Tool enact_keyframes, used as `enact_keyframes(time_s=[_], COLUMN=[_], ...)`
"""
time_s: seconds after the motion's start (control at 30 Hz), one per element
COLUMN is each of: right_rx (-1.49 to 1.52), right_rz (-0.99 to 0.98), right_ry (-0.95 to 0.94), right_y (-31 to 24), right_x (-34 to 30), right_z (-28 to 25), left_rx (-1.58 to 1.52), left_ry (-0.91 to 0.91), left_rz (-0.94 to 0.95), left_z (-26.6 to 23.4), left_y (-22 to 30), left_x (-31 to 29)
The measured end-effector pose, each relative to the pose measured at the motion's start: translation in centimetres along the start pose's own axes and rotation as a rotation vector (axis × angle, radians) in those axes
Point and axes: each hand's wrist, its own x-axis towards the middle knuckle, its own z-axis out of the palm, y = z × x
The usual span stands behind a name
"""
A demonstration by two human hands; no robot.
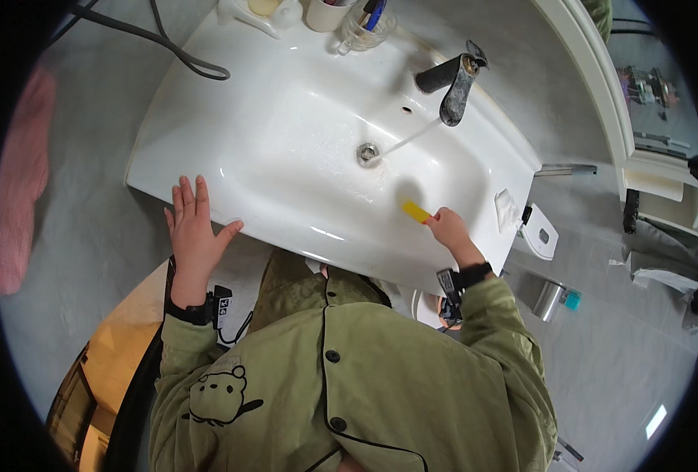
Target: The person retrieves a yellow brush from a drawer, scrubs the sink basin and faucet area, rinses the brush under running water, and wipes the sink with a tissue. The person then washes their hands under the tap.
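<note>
My right hand (450, 229) pinches a small, flat yellow piece (416, 212), its kind unclear, over the right front part of the white sink basin (286, 149). From the dark faucet (454, 98) at the back right, a thin stream of water (408, 141) runs down to the drain (368, 154). My left hand (196, 233) rests on the sink's front left rim with its fingers spread, holding nothing. Both wrists wear black straps with small devices.
Along the back rim stand a white soap dish (274, 17), a white cup (327, 16) and a glass mug (366, 30) with brushes or pens. A crumpled white tissue (507, 211) lies on the right rim. A grey cable (184, 55) hangs over the left back; a pink towel (25, 181) hangs far left.
</note>
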Motion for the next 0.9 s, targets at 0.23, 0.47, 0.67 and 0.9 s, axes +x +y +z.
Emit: enact_keyframes(time_s=[0.23,0.47,0.67,0.9], right_rx=[0.785,0.797,0.474,0.668], right_rz=[-0.308,-0.684,-0.578,-0.148], right_ry=[0.015,0.149,0.11,0.401], right_y=[-11.6,-29.0,-26.7,-14.3], right_x=[-6.8,-10.7,-15.9,-22.9], right_z=[-0.3,1.4,4.0,7.6], left_rx=[0.053,0.071,0.105,0.155], left_ry=[0.036,0.033,0.08,0.111], left_rz=[0.042,0.132,0.189,0.219], left_z=[0.6,-0.5,0.1,1.0], left_y=[0.1,-0.5,0.5,0.7], left_x=[0.7,-1.4,-3.3,-7.1])
